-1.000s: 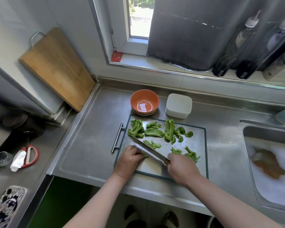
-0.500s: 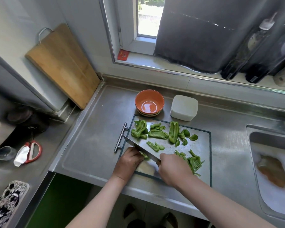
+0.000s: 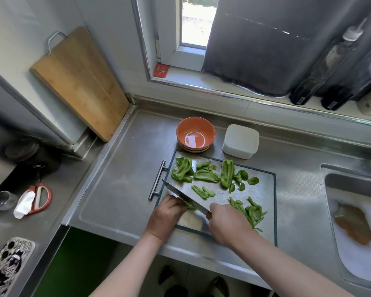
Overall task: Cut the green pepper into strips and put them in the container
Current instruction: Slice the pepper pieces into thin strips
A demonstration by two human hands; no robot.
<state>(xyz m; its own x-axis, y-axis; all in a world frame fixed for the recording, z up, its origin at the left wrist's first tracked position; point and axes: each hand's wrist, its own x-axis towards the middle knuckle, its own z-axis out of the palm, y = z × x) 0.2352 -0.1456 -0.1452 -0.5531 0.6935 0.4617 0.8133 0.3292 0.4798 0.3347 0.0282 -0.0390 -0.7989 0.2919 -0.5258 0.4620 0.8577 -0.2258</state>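
Observation:
A steel cutting board (image 3: 263, 189) lies on the counter, with several large green pepper pieces (image 3: 206, 175) along its far side. A pile of cut strips (image 3: 252, 212) sits at its right. My right hand (image 3: 227, 224) grips the handle of a cleaver (image 3: 180, 195), whose blade slants across the board's near left. My left hand (image 3: 167, 213), fingers curled, holds down a pepper piece (image 3: 190, 205) right beside the blade. An orange bowl (image 3: 195, 133) and a white lidded container (image 3: 240, 140) stand just behind the board.
A wooden board (image 3: 79, 82) leans on the wall at left. Red-handled scissors (image 3: 39, 198), a glass cup (image 3: 1, 200) and a phone (image 3: 7, 266) lie on the lower left counter. A sink (image 3: 356, 221) with foamy water is at right. Dark bottles (image 3: 330, 67) stand on the sill.
The cleaver blade has shifted slightly left along the pepper piece under my left hand, and the strip pile at right has grown. The camera view also shifted.

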